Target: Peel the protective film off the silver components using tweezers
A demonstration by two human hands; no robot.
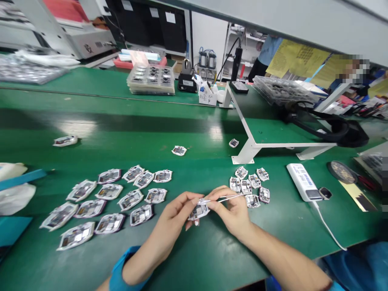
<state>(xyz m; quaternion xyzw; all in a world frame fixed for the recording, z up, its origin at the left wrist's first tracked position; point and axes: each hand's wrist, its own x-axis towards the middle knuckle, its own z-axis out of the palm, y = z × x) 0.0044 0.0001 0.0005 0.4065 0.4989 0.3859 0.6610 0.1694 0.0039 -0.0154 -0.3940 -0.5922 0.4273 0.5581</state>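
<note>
Close to the front of the bench, my left hand (181,210) grips a small white-framed electronic module (199,211) between thumb and fingers, its circuit side showing. My right hand (232,210) is closed around slim tweezers (227,197), with thumb and forefinger pinched at the module's upper edge. What the tweezer tips touch is hidden by the fingers. Left of my hands, several similar modules (109,223) lie in loose rows on the green bench (194,262). A smaller cluster of modules (246,186) sits just beyond my right hand.
Single modules (179,150) lie farther back. A white metal-legged riser (248,151) stands at right, carrying a black strap-like object (324,125). A white device (304,182) with a cable lies at right. Stacked clear trays (151,79) stand behind. A person in blue (268,54) is in the background.
</note>
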